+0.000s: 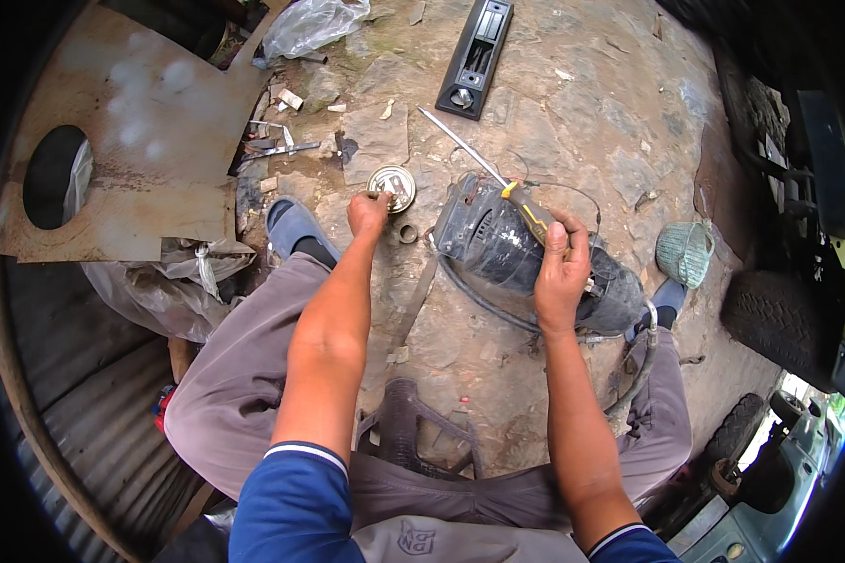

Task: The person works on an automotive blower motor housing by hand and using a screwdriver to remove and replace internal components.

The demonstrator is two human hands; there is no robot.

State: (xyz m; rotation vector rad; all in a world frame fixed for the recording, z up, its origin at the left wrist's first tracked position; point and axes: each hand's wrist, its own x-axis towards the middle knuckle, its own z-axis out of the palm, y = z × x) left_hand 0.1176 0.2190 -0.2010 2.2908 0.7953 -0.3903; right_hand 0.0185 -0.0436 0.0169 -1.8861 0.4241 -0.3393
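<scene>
The right hand [562,281] grips the handle of a long-shafted, yellow-and-dark screwdriver [528,212], its tip aimed between ten and eleven o'clock. Beneath it, a scuffed black, rounded housing [498,246] lies on the brown stone floor [460,352]. At the housing's nine o'clock sits a small, dull metal ring [407,233]. Farther on, the left hand [366,212] has its fingers bunched at seven-to-eight o'clock on a shallow, round metal tin [402,180]; whether they pinch anything, I cannot tell. Farthest, at the tin's one o'clock, lies a long black rectangular tray [458,77].

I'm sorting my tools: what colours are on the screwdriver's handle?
The screwdriver's handle is yellow and blackish, best seen in the head view.
</scene>
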